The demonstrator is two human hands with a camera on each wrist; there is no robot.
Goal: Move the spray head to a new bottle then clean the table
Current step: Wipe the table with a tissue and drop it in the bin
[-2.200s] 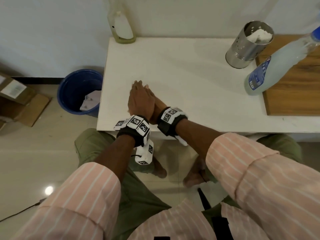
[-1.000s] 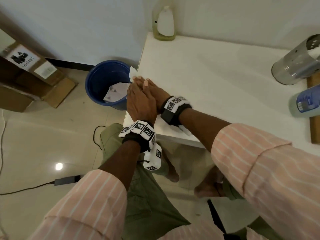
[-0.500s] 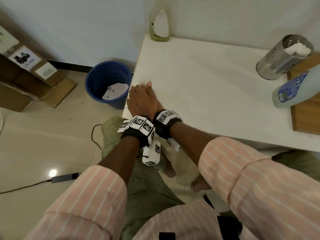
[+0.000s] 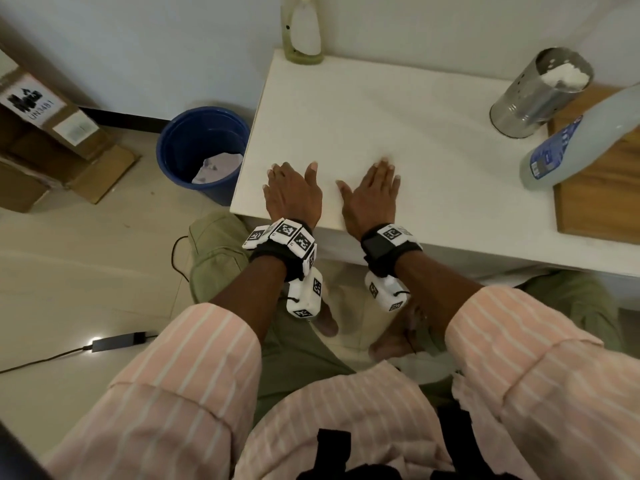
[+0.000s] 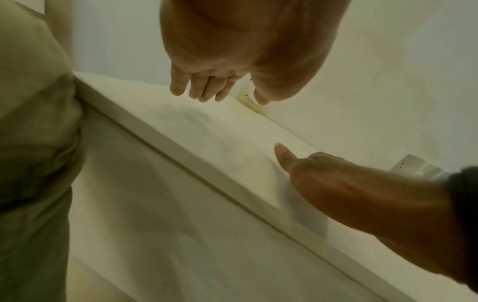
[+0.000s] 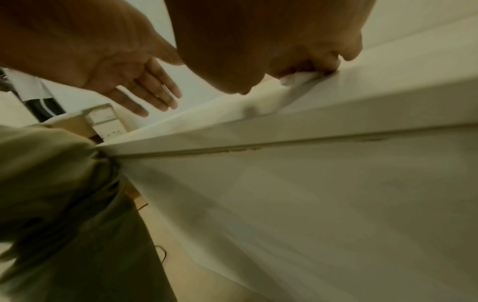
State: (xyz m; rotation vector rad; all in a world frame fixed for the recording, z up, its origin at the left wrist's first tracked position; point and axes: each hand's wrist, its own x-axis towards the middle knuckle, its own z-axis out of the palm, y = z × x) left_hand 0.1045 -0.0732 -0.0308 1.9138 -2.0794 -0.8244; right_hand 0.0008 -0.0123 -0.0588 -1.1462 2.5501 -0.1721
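Note:
My left hand (image 4: 292, 190) is spread, palm down, near the front left corner of the white table (image 4: 398, 109) and holds nothing. My right hand (image 4: 372, 194) lies palm down beside it, a hand's width to the right. In the right wrist view its fingers (image 6: 320, 61) press a white tissue (image 6: 297, 79) onto the tabletop. A yellowish bottle (image 4: 303, 32) stands in the back left corner. A clear bottle with a blue label (image 4: 581, 140) rests on the wooden board (image 4: 602, 195) at the right. Both bottle tops are out of frame, and no spray head shows.
A perforated metal canister (image 4: 540, 95) holding white tissue stands at the back right. A blue bin (image 4: 202, 150) with crumpled paper sits on the floor left of the table. Cardboard boxes (image 4: 45, 140) lie further left. A cable with a power adapter (image 4: 114, 341) runs across the floor.
My hands were stacked one on the other, sliding toward the table's left edge by the bin. Now they are apart and lie side by side near the front edge.

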